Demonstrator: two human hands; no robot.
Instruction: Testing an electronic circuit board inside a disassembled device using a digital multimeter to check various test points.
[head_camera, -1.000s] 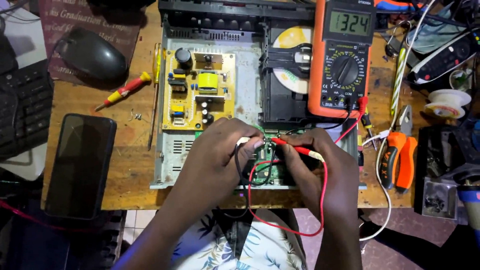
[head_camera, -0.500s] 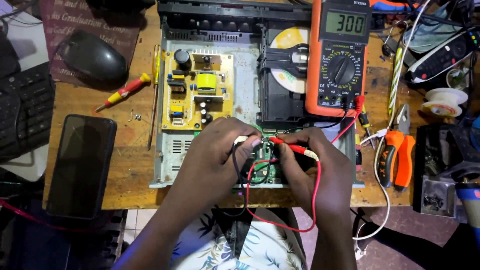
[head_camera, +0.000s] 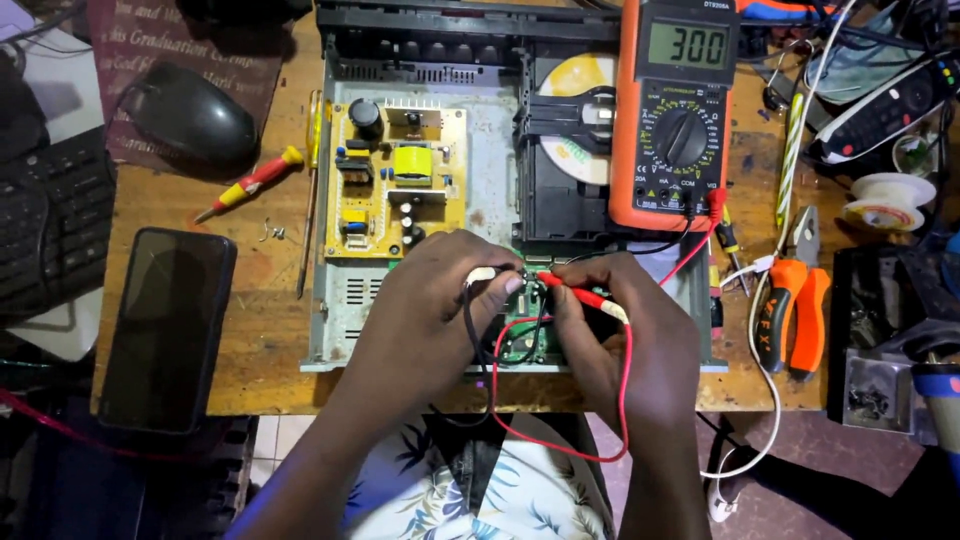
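An opened disc player chassis (head_camera: 488, 150) lies on the wooden table, with a yellow power board (head_camera: 396, 182) at its left and a disc tray (head_camera: 570, 150) at its right. My left hand (head_camera: 430, 315) pinches a black test probe (head_camera: 488, 275). In my right hand (head_camera: 625, 335) is a red test probe (head_camera: 580, 293). Both tips press on a small green circuit board (head_camera: 525, 335) at the chassis front. Red and black leads loop down over my lap. An orange multimeter (head_camera: 680, 110) rests on the chassis, its display lit with digits.
A black phone (head_camera: 165, 325), a mouse (head_camera: 190, 115), a keyboard (head_camera: 45, 225) and a red-and-yellow screwdriver (head_camera: 250, 183) lie to the left. Orange-handled pliers (head_camera: 792, 315), a solder spool (head_camera: 890, 198) and a remote (head_camera: 885, 105) sit to the right.
The multimeter reading dropped to a lower number a second ago and has held since. Both hands and probes have stayed on the green board.
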